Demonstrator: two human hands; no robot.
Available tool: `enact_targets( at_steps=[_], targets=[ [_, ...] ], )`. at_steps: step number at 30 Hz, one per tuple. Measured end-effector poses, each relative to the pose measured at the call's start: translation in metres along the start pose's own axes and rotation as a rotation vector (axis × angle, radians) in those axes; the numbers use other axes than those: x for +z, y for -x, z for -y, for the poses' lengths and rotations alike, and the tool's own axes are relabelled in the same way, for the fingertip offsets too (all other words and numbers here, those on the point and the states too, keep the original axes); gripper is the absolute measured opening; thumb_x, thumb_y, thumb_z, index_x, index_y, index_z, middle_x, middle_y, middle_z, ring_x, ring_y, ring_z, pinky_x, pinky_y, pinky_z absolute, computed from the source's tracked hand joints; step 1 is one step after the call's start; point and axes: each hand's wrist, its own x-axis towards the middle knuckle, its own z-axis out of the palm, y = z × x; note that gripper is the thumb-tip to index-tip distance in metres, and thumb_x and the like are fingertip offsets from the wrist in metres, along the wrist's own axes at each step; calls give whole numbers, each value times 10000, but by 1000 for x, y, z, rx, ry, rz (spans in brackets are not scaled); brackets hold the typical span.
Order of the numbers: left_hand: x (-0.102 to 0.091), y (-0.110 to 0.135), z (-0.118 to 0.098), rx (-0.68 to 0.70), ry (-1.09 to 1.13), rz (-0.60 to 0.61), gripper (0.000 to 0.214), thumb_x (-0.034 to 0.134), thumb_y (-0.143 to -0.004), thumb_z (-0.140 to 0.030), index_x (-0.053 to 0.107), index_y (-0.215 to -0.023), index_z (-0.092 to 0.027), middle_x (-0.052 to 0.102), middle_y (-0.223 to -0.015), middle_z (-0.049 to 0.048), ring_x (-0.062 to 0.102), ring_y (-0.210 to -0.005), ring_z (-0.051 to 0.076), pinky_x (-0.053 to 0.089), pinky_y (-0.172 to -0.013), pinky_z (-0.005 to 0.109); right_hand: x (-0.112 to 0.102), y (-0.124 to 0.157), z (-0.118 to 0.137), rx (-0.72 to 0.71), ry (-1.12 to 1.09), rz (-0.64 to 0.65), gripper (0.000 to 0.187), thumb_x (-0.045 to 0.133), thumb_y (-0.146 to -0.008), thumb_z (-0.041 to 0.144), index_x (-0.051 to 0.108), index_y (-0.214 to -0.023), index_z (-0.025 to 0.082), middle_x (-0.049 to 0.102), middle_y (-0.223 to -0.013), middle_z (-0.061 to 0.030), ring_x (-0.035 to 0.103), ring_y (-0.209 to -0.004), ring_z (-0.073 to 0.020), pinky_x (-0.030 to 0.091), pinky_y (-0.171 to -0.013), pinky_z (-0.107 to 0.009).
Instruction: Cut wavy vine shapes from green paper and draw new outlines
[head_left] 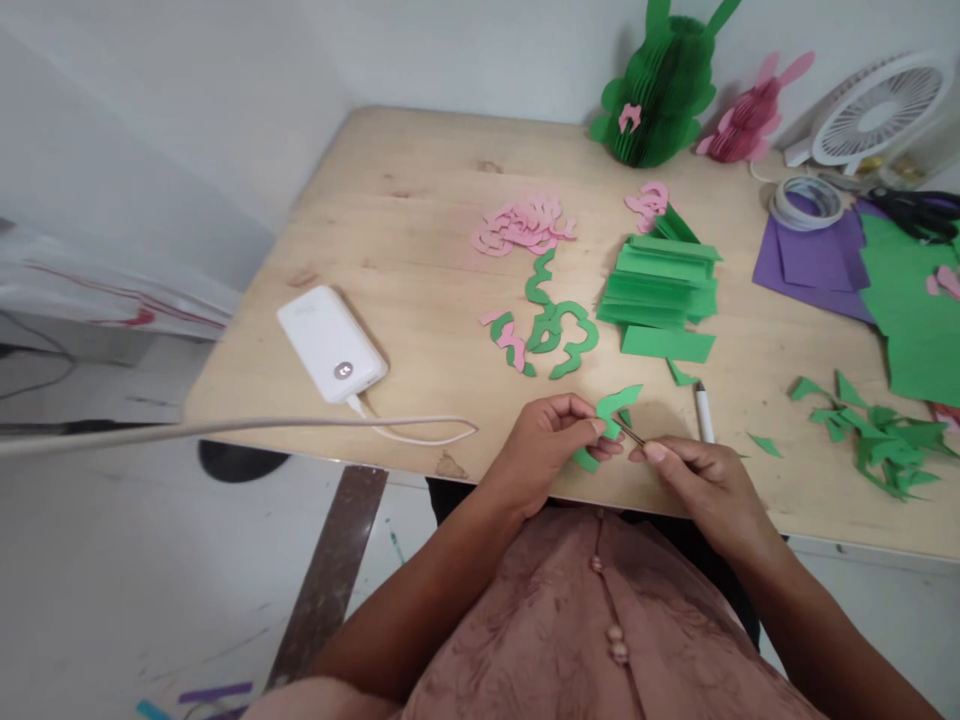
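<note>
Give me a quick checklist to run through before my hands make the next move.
1. Wavy green paper cutout held in left grip: ok.
2. Slender metallic tool held in right grip: ok.
3. Tool's tip touching the cutout: cannot tell, too small.
4. White pen with a dark tip well away from right grip: not ok, it lies close by.
5. White rectangular power bank apart from both hands: ok.

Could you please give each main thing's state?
Left bare hand: gripping a wavy green paper cutout.
Right bare hand: pinching a thin dark tool.
White rectangular power bank: display lit, cable plugged in.
Green pleated paper figure: standing.
Pink pleated paper figure: standing.
White round desk fan: upright; running unclear.
Green paper strips: loosely stacked.
</note>
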Motion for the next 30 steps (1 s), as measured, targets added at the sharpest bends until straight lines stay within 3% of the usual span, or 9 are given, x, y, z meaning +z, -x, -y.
enact_targets(
  at_steps=[22, 30],
  targets=[
    [-2, -1, 0, -19, 65, 48, 235, 761, -668, -267, 563, -693, -145, 702, -663, 40, 662, -607, 145, 512, -670, 278, -2, 1, -2, -4, -21, -13, 362, 563, -814, 486, 790, -756, 210, 732, -687, -16, 662, -655, -207, 511, -578, -258],
    [1, 1, 1, -8, 67, 60, 215, 754, -676, -259, 573, -693, -143, 692, -653, 32, 648, -602, 132, 507, -675, 273, -4, 5, -6, -71, 14, 13, 352, 529, -858, 446, 753, -713, 218, 705, -679, -16, 661, -699, -210, 508, -595, -255]
  ],
)
